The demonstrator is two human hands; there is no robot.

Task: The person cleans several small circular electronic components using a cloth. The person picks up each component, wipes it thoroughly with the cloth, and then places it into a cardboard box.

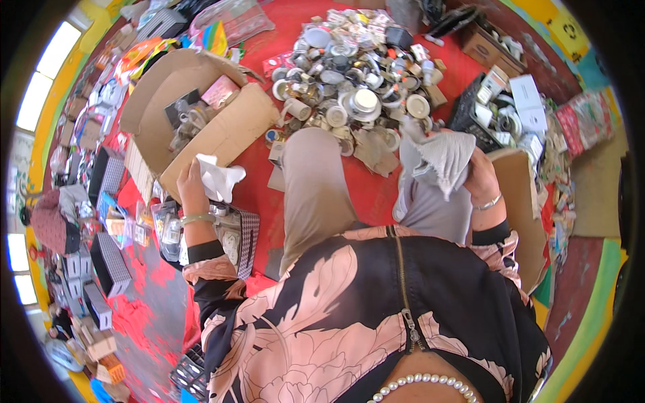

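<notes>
My left hand (193, 189) is out to the left beside the open cardboard box (222, 138). Its fingers are closed on a white crumpled sheet (220, 178); whether that is paper or thin plastic I cannot tell. Over my right knee, my right hand (482, 177) grips a grey rag (440, 160) that hangs in folds, and the fingers are partly covered by it. Inside the cardboard box lie a pink packet (220, 91), a dark flat piece and some clear plastic bits.
Ahead of my knees a big heap of small round fittings and boxes (356, 74) covers the red floor sheet (259, 228). A black crate (467, 111) of white parts stands right, beside another cardboard box (521, 195). Left, a checked bin (247, 242) sits near my forearm; another person (57, 218) is farther off.
</notes>
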